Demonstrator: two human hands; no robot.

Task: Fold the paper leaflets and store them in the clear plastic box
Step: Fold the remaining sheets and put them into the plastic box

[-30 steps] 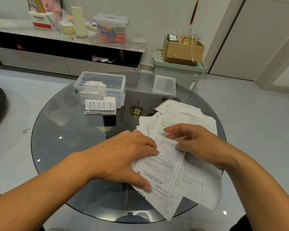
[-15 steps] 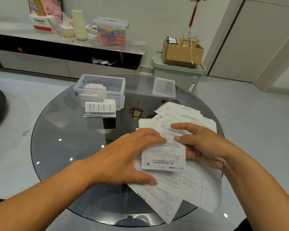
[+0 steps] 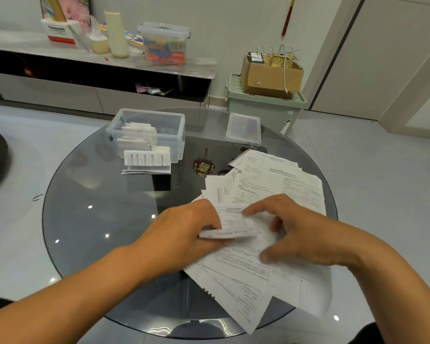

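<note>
White leaflet, part-folded, sits atop the loose sheets on the glass table; left hand pinches its near edge, right hand spread, forefinger pressing it. Clear box stands well beyond.

On a round glass table, the left hand pinches a folded leaflet while the right hand presses its far edge. Both work over a loose pile of leaflets. Far left stands the clear plastic box holding folded leaflets, its lid to the right.
</note>
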